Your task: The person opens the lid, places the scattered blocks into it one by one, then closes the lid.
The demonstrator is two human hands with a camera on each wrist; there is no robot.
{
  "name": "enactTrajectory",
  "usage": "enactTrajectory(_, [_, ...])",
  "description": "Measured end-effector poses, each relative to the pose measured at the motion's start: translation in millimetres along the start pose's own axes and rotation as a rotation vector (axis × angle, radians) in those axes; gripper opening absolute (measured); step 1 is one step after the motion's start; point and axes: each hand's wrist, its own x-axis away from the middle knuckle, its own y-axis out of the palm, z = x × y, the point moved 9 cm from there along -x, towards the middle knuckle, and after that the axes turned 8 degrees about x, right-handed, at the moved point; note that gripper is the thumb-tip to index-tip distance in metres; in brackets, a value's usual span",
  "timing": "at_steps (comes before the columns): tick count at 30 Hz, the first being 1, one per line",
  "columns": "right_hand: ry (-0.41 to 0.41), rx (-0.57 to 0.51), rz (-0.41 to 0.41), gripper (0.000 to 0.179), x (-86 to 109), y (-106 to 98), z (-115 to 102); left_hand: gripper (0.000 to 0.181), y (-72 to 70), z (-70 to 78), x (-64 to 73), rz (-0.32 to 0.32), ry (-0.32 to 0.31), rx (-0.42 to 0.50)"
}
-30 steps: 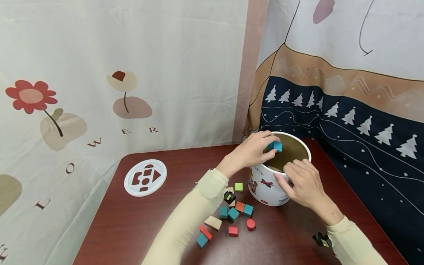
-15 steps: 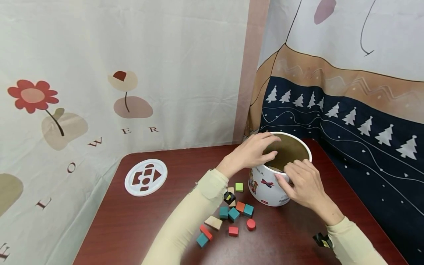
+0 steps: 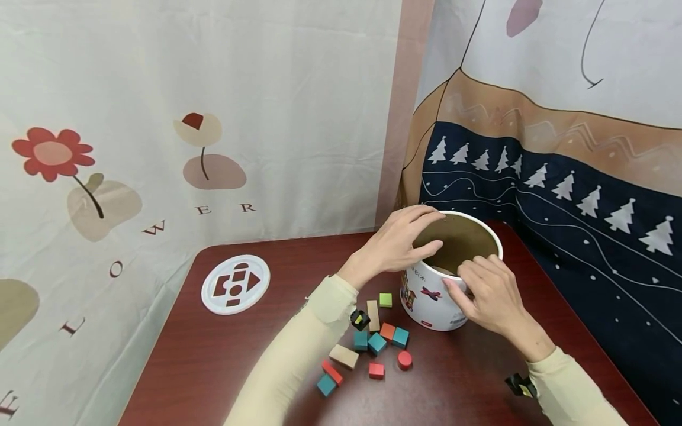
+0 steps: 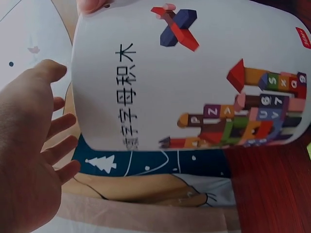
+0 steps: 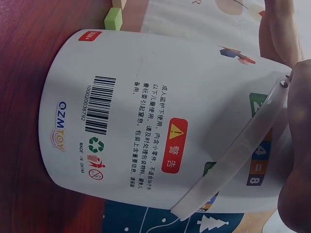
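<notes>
A white round bucket [image 3: 434, 302] with printed block pictures stands at the right of the table, its mouth tipped a little toward me. My right hand [image 3: 490, 293] grips its near rim, fingers curled over the edge and thumb outside. At the left side of the mouth, my left hand [image 3: 396, 242] hovers with spread fingers and holds nothing. The left wrist view has that hand [image 4: 29, 145] beside the bucket's printed wall [image 4: 160, 82], fingers relaxed. A pale strap handle [image 5: 233, 150] hangs across the bucket in the right wrist view.
Several wooden blocks lie before the bucket, among them a green block [image 3: 386, 300], a red cylinder [image 3: 404, 360], a teal cube [image 3: 326, 385] and a tan block [image 3: 344, 357]. A white round lid with shaped holes [image 3: 208, 294] lies at the back left of the brown table [image 3: 176, 367].
The blue block that my left hand held over the bucket is gone from its fingers. That hand has then drawn slightly left. My right hand stays on the rim.
</notes>
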Motion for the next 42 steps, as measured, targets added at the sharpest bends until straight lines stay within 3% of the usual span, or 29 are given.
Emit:
enactTrajectory(9, [0.004, 0.001, -0.003, 0.055, 0.2, 0, 0, 0.058, -22.4, -17.4, 27.0, 0.1, -0.024, 0.023])
enactTrajectory(16, [0.011, -0.001, -0.009, 0.055, -0.1, 0, 1, 0.059, -30.1, -34.9, 56.7, 0.116, -0.088, 0.032])
enactTrajectory(23, [0.01, -0.005, -0.007, 0.055, -0.6, 0, 0, 0.057, -29.8, -45.9, 89.7, 0.117, -0.11, 0.009])
enactTrajectory(34, [0.017, -0.009, -0.014, 0.055, -0.2, 1, 1, 0.057, -22.2, -62.3, 148.6, 0.057, -0.165, 0.012])
enactTrajectory(42, [0.018, -0.009, -0.009, 0.055, -0.3, 1, 1, 0.057, -1.1, -66.2, 193.1, -0.036, -0.224, 0.008])
